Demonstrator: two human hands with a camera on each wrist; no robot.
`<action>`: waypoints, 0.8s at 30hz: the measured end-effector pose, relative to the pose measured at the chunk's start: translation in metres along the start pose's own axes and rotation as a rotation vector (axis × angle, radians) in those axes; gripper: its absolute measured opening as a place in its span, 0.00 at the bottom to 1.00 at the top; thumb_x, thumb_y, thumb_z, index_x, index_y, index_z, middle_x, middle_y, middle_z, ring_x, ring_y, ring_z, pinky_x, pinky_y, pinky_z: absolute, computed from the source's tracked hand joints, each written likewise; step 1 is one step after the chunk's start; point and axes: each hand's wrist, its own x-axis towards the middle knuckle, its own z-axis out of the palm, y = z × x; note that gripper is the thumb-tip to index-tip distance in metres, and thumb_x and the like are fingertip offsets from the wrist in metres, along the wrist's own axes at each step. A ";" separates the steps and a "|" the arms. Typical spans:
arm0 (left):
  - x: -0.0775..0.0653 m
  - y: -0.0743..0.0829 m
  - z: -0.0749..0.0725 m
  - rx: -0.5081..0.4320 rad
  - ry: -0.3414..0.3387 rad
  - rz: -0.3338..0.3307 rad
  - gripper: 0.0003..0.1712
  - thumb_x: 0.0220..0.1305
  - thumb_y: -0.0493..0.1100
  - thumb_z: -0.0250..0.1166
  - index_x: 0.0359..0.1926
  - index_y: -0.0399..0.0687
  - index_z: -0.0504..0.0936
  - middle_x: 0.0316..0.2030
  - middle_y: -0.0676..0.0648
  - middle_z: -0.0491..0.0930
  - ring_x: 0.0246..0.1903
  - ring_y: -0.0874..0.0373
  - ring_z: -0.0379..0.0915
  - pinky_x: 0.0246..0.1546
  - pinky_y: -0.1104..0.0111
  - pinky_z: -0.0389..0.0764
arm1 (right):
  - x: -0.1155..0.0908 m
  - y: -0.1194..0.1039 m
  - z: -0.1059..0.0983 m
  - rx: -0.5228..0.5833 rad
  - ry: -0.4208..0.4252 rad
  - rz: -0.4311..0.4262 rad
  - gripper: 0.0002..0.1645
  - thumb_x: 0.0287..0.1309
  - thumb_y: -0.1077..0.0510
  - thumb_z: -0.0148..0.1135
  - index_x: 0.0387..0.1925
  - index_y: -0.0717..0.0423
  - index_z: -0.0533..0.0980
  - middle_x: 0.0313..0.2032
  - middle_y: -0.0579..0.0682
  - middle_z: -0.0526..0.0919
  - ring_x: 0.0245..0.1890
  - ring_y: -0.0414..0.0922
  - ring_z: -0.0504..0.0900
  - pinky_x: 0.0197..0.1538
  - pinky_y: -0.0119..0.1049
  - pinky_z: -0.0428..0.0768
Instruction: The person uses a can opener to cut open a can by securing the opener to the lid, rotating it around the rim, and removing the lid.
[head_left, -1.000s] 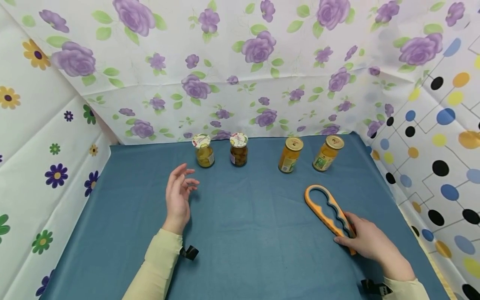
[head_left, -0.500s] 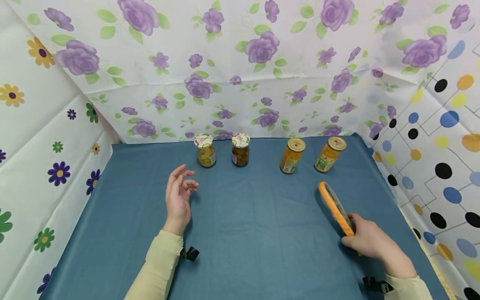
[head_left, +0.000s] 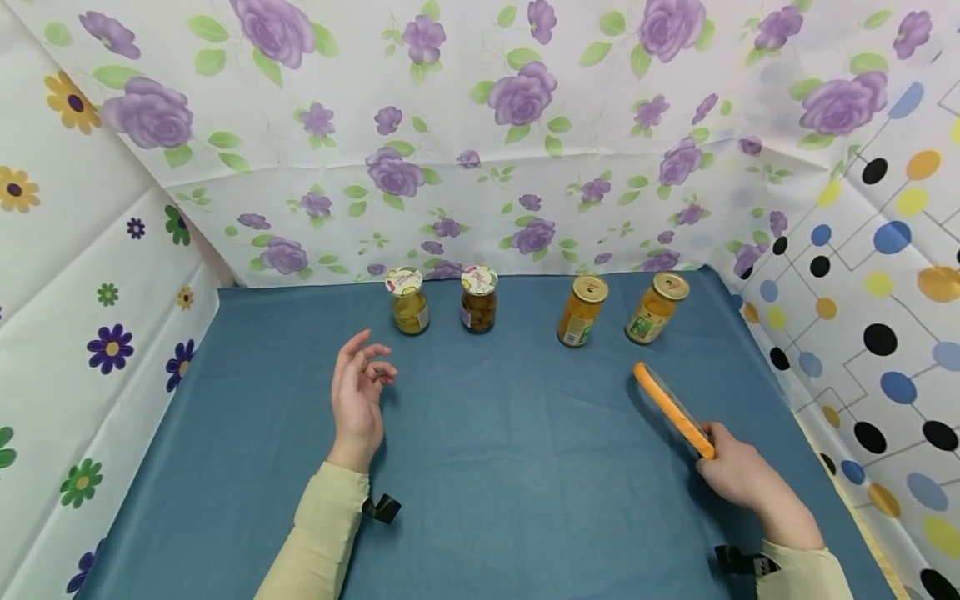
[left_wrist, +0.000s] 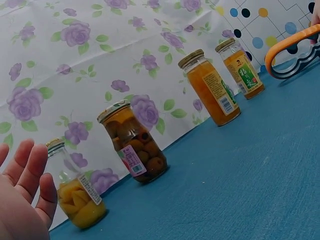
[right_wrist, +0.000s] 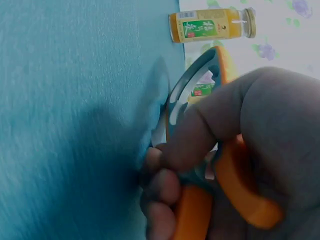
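Observation:
My right hand point(head_left: 738, 473) grips the handle end of an orange and grey jar opener point(head_left: 670, 407), a loop with a scalloped inner edge. The opener stands on edge above the cloth, its loop pointing toward the right-hand jars, a shadow beneath it. In the right wrist view, thumb and fingers wrap its two handles point(right_wrist: 194, 212). My left hand point(head_left: 358, 404) holds nothing, its fingers loosely bent, just in front of a jar of pale yellow fruit point(head_left: 410, 312). Beside that jar is one of dark round fruit point(left_wrist: 140, 145). Two taller orange-filled jars point(head_left: 579, 317) with gold lids stand further right.
A blue cloth point(head_left: 480, 467) covers the table. Behind the jars hangs a white curtain with purple roses point(head_left: 521, 96). Patterned sheets close off both sides: flowers on the left sheet point(head_left: 112, 275), coloured dots on the right sheet point(head_left: 885, 283).
The jar opener, flat on the cloth a second ago, has been turned on edge and raised by my right hand. My left hand and the jars stay where they were.

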 end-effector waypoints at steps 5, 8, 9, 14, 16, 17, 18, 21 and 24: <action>0.000 0.000 -0.001 -0.007 0.004 -0.003 0.25 0.88 0.50 0.44 0.74 0.45 0.69 0.47 0.46 0.78 0.37 0.53 0.77 0.47 0.57 0.75 | 0.001 0.002 0.003 0.021 0.025 0.014 0.37 0.60 0.66 0.52 0.71 0.74 0.59 0.51 0.73 0.78 0.33 0.53 0.74 0.35 0.46 0.72; 0.000 0.002 -0.001 -0.017 0.006 0.006 0.24 0.88 0.50 0.44 0.74 0.46 0.69 0.47 0.46 0.78 0.37 0.53 0.77 0.46 0.58 0.75 | 0.001 0.003 0.005 0.027 0.039 0.026 0.37 0.59 0.66 0.53 0.70 0.74 0.60 0.50 0.72 0.79 0.33 0.53 0.74 0.35 0.45 0.72; 0.000 0.002 -0.001 -0.020 0.008 0.009 0.24 0.88 0.50 0.44 0.74 0.46 0.69 0.46 0.46 0.78 0.37 0.54 0.77 0.46 0.58 0.76 | 0.002 0.003 0.005 0.029 0.043 0.029 0.37 0.59 0.65 0.53 0.70 0.73 0.60 0.49 0.72 0.79 0.32 0.53 0.74 0.35 0.45 0.71; 0.000 0.004 -0.002 -0.032 0.020 0.021 0.24 0.88 0.50 0.45 0.74 0.45 0.69 0.46 0.47 0.78 0.36 0.54 0.76 0.45 0.61 0.76 | 0.002 0.004 0.008 0.036 0.056 0.027 0.37 0.61 0.63 0.56 0.70 0.72 0.61 0.46 0.69 0.80 0.32 0.53 0.75 0.34 0.44 0.71; 0.000 0.005 -0.003 -0.033 0.025 0.019 0.24 0.88 0.50 0.45 0.74 0.45 0.69 0.45 0.47 0.78 0.36 0.54 0.76 0.45 0.62 0.76 | 0.002 0.004 0.010 0.034 0.063 0.026 0.37 0.61 0.62 0.57 0.70 0.71 0.61 0.45 0.67 0.80 0.32 0.53 0.75 0.35 0.44 0.72; 0.000 0.005 -0.003 -0.034 0.027 0.018 0.24 0.88 0.50 0.45 0.74 0.44 0.69 0.45 0.47 0.78 0.36 0.54 0.76 0.45 0.62 0.76 | 0.003 0.004 0.011 0.032 0.065 0.024 0.38 0.61 0.62 0.58 0.70 0.71 0.61 0.45 0.67 0.80 0.33 0.54 0.75 0.35 0.44 0.72; 0.000 0.005 -0.003 -0.035 0.029 0.017 0.24 0.88 0.50 0.45 0.74 0.44 0.69 0.45 0.47 0.78 0.36 0.54 0.76 0.45 0.62 0.76 | 0.002 0.005 0.012 0.031 0.067 0.024 0.38 0.61 0.62 0.59 0.70 0.71 0.61 0.45 0.67 0.80 0.33 0.54 0.75 0.35 0.45 0.72; 0.000 0.006 -0.003 -0.040 0.030 0.018 0.24 0.88 0.50 0.45 0.74 0.45 0.69 0.45 0.47 0.78 0.36 0.55 0.76 0.46 0.60 0.76 | 0.003 0.006 0.014 0.032 0.077 0.031 0.39 0.59 0.62 0.59 0.70 0.69 0.61 0.45 0.67 0.81 0.33 0.54 0.76 0.35 0.44 0.72; 0.000 0.008 -0.004 -0.048 0.027 0.025 0.26 0.88 0.50 0.45 0.75 0.42 0.67 0.45 0.47 0.78 0.36 0.55 0.76 0.46 0.58 0.77 | 0.002 0.009 0.016 0.045 0.084 0.025 0.39 0.58 0.63 0.58 0.70 0.70 0.61 0.46 0.68 0.80 0.33 0.53 0.75 0.35 0.44 0.71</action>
